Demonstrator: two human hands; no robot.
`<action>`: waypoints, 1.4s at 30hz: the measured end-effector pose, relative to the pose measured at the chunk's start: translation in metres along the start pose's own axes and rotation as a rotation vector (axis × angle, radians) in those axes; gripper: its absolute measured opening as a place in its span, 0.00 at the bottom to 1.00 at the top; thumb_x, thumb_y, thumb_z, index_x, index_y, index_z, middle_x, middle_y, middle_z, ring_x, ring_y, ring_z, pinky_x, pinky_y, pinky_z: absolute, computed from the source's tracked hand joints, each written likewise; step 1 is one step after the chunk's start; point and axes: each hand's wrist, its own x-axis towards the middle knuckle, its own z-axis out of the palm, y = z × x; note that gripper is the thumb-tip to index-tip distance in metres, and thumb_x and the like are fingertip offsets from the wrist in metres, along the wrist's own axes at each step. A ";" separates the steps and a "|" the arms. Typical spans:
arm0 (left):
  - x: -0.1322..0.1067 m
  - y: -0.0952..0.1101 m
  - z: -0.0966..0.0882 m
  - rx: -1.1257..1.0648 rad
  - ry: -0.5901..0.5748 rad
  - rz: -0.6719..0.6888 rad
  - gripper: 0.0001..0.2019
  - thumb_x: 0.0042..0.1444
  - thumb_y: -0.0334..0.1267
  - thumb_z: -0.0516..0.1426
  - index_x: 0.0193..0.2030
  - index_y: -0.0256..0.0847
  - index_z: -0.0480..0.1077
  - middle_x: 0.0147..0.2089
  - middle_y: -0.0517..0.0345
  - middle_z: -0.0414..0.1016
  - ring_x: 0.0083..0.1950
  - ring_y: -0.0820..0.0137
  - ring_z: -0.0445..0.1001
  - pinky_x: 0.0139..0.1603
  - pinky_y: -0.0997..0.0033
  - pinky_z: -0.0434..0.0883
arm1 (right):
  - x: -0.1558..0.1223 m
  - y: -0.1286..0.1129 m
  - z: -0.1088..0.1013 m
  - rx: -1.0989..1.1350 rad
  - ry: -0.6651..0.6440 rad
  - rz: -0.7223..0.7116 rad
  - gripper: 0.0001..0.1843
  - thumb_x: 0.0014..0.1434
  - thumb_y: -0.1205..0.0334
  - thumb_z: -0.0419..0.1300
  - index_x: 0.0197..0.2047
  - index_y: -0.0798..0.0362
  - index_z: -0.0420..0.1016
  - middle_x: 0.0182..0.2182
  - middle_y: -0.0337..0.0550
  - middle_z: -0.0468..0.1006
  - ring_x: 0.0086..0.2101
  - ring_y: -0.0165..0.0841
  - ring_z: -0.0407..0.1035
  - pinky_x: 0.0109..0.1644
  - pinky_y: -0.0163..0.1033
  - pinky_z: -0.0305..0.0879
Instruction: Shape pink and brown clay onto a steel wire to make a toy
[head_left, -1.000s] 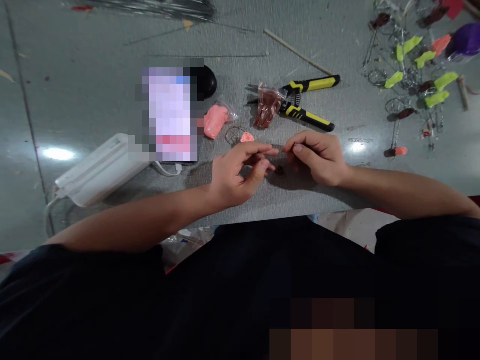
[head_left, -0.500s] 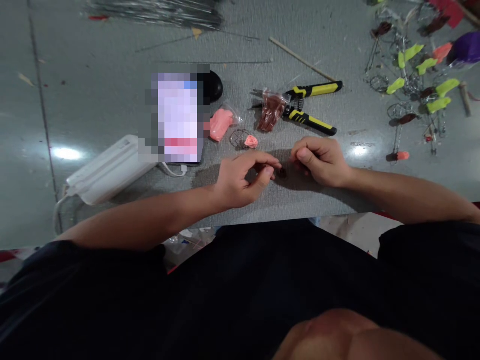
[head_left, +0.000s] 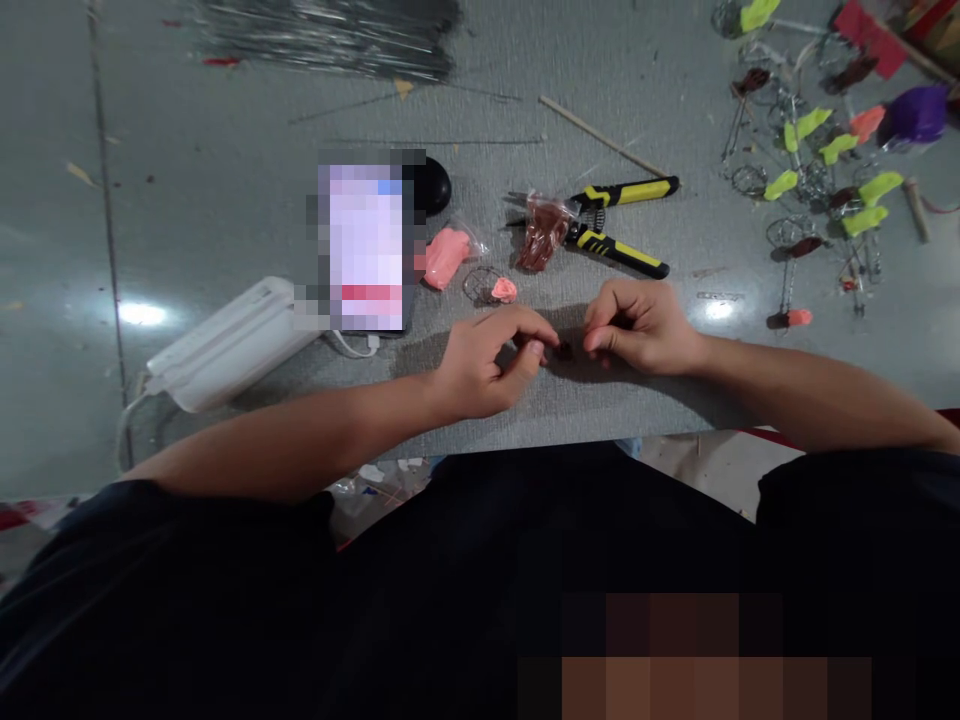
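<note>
grey mat (head_left: 225, 150) covers the bench. white power bank (head_left: 225, 345) lies left, phone (head_left: 367, 245) just beside it. left hand (head_left: 487, 365) and right hand (head_left: 645, 328) rest on the mat near its front edge, fingertips almost meeting. yellow pliers (head_left: 622, 222) behind them, touching a bag (head_left: 544, 232) of dark red stuff. pink bit (head_left: 504, 290) near the left hand. dark bit (head_left: 562, 350) sits between the hands: left thumb and forefinger pinch it; right hand curled closed, thumb close by, grip on it unclear. judgement: tiny, light, probably soft; easily squashed or dropped. hold by its sides, fingertips only, low pressure.
</note>
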 end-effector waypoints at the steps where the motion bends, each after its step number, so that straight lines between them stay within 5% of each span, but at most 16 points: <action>1: 0.000 -0.001 0.000 -0.011 0.000 0.017 0.08 0.68 0.26 0.58 0.47 0.40 0.77 0.38 0.56 0.86 0.36 0.71 0.85 0.38 0.71 0.81 | 0.000 0.001 0.000 0.000 -0.010 -0.016 0.18 0.65 0.54 0.79 0.35 0.53 0.77 0.26 0.35 0.83 0.20 0.23 0.73 0.22 0.27 0.67; 5: 0.003 -0.006 0.001 -0.056 -0.012 0.096 0.10 0.66 0.24 0.54 0.43 0.43 0.73 0.36 0.56 0.80 0.34 0.69 0.80 0.35 0.68 0.77 | -0.001 0.002 0.003 -0.058 0.027 -0.056 0.21 0.63 0.49 0.80 0.34 0.53 0.79 0.22 0.33 0.79 0.20 0.23 0.69 0.23 0.28 0.62; 10: 0.005 -0.005 0.002 0.039 -0.012 0.130 0.07 0.63 0.27 0.57 0.43 0.44 0.71 0.33 0.60 0.73 0.31 0.69 0.72 0.31 0.68 0.71 | -0.001 -0.001 0.012 -0.239 0.060 -0.144 0.21 0.60 0.46 0.82 0.36 0.54 0.85 0.28 0.38 0.85 0.27 0.26 0.74 0.31 0.31 0.68; 17: -0.002 -0.006 0.010 0.201 0.020 0.380 0.11 0.74 0.37 0.61 0.61 0.48 0.76 0.37 0.62 0.77 0.33 0.73 0.77 0.33 0.73 0.74 | -0.005 -0.009 0.026 -0.110 -0.087 -0.053 0.22 0.62 0.47 0.81 0.33 0.54 0.78 0.27 0.33 0.78 0.27 0.23 0.68 0.31 0.29 0.65; 24: -0.008 -0.012 0.007 0.241 -0.014 0.474 0.09 0.76 0.35 0.61 0.57 0.52 0.79 0.34 0.63 0.81 0.33 0.71 0.81 0.37 0.69 0.78 | -0.005 -0.006 0.026 -0.091 -0.165 -0.053 0.30 0.64 0.38 0.77 0.31 0.53 0.71 0.24 0.29 0.71 0.25 0.22 0.60 0.29 0.29 0.60; 28: -0.005 -0.007 0.007 0.209 0.038 0.418 0.04 0.75 0.38 0.63 0.52 0.45 0.79 0.36 0.60 0.82 0.33 0.72 0.80 0.35 0.71 0.76 | -0.008 -0.007 0.024 -0.282 -0.073 -0.227 0.28 0.69 0.35 0.71 0.35 0.52 0.74 0.26 0.33 0.76 0.25 0.23 0.66 0.29 0.29 0.63; 34: 0.000 -0.004 0.009 0.158 0.049 0.174 0.10 0.77 0.41 0.63 0.43 0.42 0.81 0.30 0.62 0.76 0.29 0.76 0.74 0.30 0.75 0.69 | -0.012 -0.004 0.022 -0.838 0.136 -0.614 0.11 0.74 0.59 0.71 0.55 0.53 0.82 0.40 0.43 0.90 0.39 0.32 0.85 0.46 0.35 0.81; 42: 0.003 -0.010 0.011 0.022 0.076 0.024 0.08 0.73 0.41 0.66 0.42 0.42 0.85 0.29 0.62 0.75 0.28 0.75 0.71 0.30 0.73 0.66 | -0.009 0.003 0.020 -0.904 0.219 -0.731 0.09 0.72 0.65 0.72 0.55 0.53 0.85 0.42 0.42 0.91 0.37 0.32 0.86 0.42 0.35 0.82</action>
